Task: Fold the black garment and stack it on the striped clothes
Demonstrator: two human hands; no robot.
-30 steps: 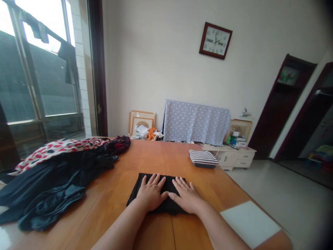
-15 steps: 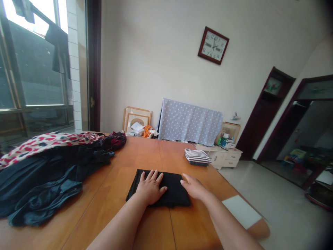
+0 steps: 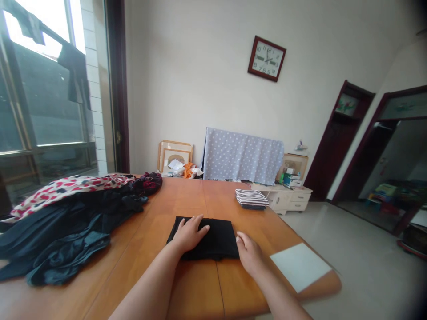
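Observation:
A folded black cloth (image 3: 216, 238) lies on the wooden table (image 3: 200, 200) in front of me. My left hand (image 3: 188, 233) rests flat on its left part, fingers stretched out and close together. My right hand (image 3: 249, 253) sits at the cloth's near right corner, on the table edge of the fabric, fingers loosely extended and touching its side. Neither hand grips anything.
A heap of dark and red-spotted clothes (image 3: 66, 213) covers the table's left side. A folded striped garment (image 3: 251, 198) lies at the far right. A white sheet (image 3: 300, 266) sits at the near right corner. Beyond stand a dotted-cloth-covered object (image 3: 243, 155) and a low cabinet (image 3: 293, 199).
My right hand has slid off the top of the black cloth to its near right corner. The left hand stayed on the cloth. The view shifted slightly.

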